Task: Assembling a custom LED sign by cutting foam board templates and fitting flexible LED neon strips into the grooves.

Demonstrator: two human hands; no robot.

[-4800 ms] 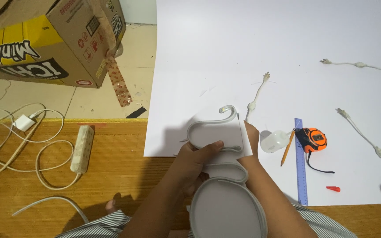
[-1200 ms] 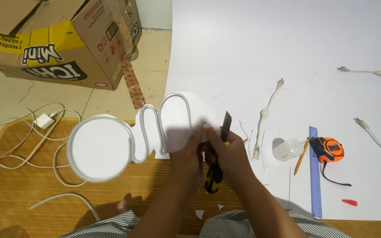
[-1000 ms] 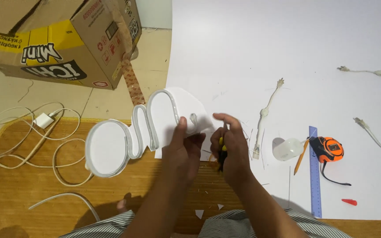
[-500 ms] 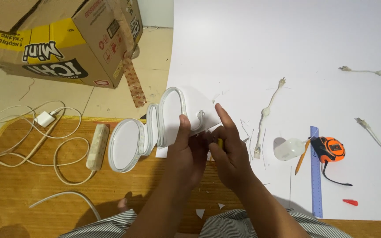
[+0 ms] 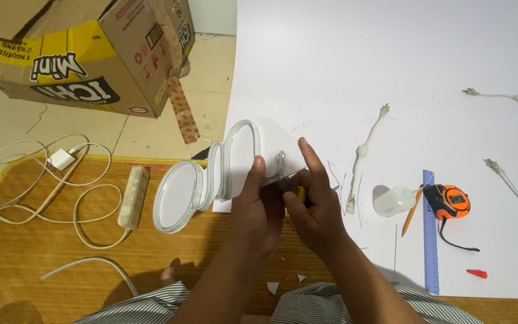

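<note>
Both hands meet at the middle: the left hand (image 5: 259,210) clamps the white curvy cutout (image 5: 211,180), thumb pressed on its face, a smooth flat shape of 3 rounded lobes rimmed by a pale raised strip, held tilted above the sheet's near edge. The right hand (image 5: 313,207) pinches a small yellow-handled tool (image 5: 300,194) against it, forefinger stretched out. Beneath lies a large matte white sheet (image 5: 391,60) over a wooden floor (image 5: 31,264), with an orange tape measure (image 5: 449,201), blue ruler (image 5: 430,240), and a cardboard box (image 5: 85,54) beyond.
</note>
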